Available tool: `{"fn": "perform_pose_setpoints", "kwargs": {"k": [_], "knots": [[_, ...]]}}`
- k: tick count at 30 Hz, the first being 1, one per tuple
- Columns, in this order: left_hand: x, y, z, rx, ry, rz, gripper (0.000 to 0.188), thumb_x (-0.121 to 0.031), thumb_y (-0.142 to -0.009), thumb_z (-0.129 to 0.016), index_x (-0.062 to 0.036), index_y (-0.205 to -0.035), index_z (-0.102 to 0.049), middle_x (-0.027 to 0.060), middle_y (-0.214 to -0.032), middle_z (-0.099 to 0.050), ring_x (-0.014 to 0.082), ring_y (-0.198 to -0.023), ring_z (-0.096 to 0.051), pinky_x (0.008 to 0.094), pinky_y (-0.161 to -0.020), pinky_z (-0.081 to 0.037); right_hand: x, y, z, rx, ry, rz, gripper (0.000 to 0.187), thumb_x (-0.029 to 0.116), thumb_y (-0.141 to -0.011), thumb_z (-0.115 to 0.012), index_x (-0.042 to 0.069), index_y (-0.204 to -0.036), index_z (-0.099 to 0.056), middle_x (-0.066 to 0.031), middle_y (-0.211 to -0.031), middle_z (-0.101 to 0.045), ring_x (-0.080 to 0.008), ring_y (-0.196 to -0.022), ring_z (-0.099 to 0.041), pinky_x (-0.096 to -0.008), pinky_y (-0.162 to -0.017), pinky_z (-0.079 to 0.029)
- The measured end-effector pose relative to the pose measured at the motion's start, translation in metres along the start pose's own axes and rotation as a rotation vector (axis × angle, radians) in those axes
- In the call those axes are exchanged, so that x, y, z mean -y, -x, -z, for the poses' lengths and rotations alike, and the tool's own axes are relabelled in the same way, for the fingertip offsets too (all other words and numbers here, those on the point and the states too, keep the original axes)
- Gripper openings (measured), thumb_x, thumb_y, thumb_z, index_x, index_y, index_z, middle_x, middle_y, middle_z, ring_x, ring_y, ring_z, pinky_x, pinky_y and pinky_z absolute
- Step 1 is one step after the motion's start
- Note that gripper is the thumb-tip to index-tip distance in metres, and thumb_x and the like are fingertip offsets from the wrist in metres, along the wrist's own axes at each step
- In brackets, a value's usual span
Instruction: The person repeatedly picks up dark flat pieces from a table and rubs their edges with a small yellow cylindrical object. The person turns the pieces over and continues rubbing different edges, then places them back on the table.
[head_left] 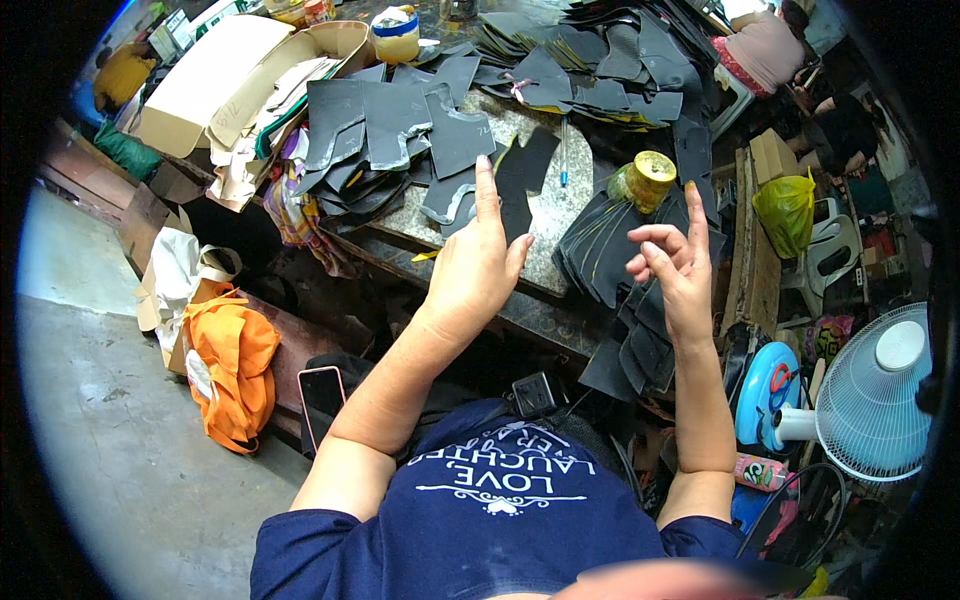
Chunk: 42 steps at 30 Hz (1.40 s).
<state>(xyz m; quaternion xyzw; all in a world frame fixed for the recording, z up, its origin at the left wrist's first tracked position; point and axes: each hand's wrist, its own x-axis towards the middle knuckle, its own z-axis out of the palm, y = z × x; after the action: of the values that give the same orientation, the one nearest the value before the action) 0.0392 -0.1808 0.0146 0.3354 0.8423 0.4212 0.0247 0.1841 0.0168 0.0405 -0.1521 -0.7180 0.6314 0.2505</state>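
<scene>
My left hand (470,265) is over the near edge of the workbench, index finger stretched forward and thumb apart. Its fingertip reaches a black cut sheet piece (460,130) with a pale edge; whether they touch, I cannot tell. The other fingers are mostly hidden. My right hand (680,270) is raised empty beside a fanned stack of black pieces (595,250), index finger up and the others loosely bent. A yellow-crusted pot (650,178) stands just beyond it. Between the hands, a blue pen (563,150) lies on a speckled grey slab (575,185).
More black pieces (640,55) are heaped at the back right. A cardboard box (215,85) and a white jar with a blue rim (396,38) stand back left. An orange bag (230,360) hangs left; a fan (875,390) is at right. Other people (765,50) sit beyond.
</scene>
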Motion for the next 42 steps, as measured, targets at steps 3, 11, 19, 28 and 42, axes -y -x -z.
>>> {"fn": "perform_pose_setpoints", "kwargs": {"k": [3,11,19,28,42], "knots": [[-0.007,0.002,0.007,0.061,-0.193,0.046,0.089,-0.03,-0.087,-0.069,-0.0032,-0.153,-0.016,0.026,-0.105,-0.065,0.0421,-0.092,-0.066,0.0465,-0.077,-0.054,-0.003,-0.025,-0.007,0.097,0.112,0.072,0.084,0.002,-0.09,-0.06,0.013,-0.156,-0.01,-0.0139,-0.106,-0.066,-0.0106,-0.081,-0.062,-0.0234,-0.069,-0.053],[-0.007,0.005,0.005,0.067,-0.249,-0.053,0.076,-0.04,-0.087,-0.067,-0.0077,-0.147,-0.033,0.0216,-0.106,-0.064,0.0389,-0.084,-0.067,0.0444,-0.072,-0.055,-0.039,-0.163,-0.064,0.005,1.006,0.569,0.092,0.008,-0.081,-0.068,0.019,-0.156,-0.015,-0.0095,-0.127,-0.064,-0.0321,-0.108,-0.063,-0.0423,-0.092,-0.05],[-0.002,0.01,0.01,0.075,-0.23,-0.094,0.067,-0.043,-0.089,-0.064,-0.008,-0.141,-0.042,0.0192,-0.101,-0.063,0.0385,-0.085,-0.066,0.045,-0.074,-0.054,-0.036,-0.207,-0.067,-0.117,1.135,0.608,0.076,0.005,-0.08,-0.062,0.03,-0.147,-0.036,-0.0169,-0.084,-0.069,-0.0354,-0.077,-0.069,-0.047,-0.068,-0.056],[-0.03,-0.017,0.051,-0.002,0.42,-0.415,0.035,-0.011,-0.084,-0.071,-0.006,-0.118,-0.065,0.0064,-0.078,-0.057,0.0136,-0.057,-0.05,0.0275,-0.055,-0.043,-0.022,-0.186,-0.047,0.022,1.098,0.963,0.066,0.005,-0.083,-0.06,0.021,-0.145,-0.044,-0.0104,-0.083,-0.069,-0.0295,-0.077,-0.067,-0.0416,-0.069,-0.056],[0.006,-0.117,0.016,-0.104,-0.043,-0.363,0.057,-0.005,-0.084,-0.062,-0.0069,-0.138,-0.046,0.0183,-0.131,-0.053,0.0382,-0.119,-0.055,0.0404,-0.098,-0.046,-0.024,-0.189,-0.043,0.082,0.394,0.468,0.071,-0.005,-0.074,-0.051,0.007,-0.143,-0.042,-0.0163,-0.099,-0.072,-0.0324,-0.092,-0.069,-0.0382,-0.084,-0.052]]}}
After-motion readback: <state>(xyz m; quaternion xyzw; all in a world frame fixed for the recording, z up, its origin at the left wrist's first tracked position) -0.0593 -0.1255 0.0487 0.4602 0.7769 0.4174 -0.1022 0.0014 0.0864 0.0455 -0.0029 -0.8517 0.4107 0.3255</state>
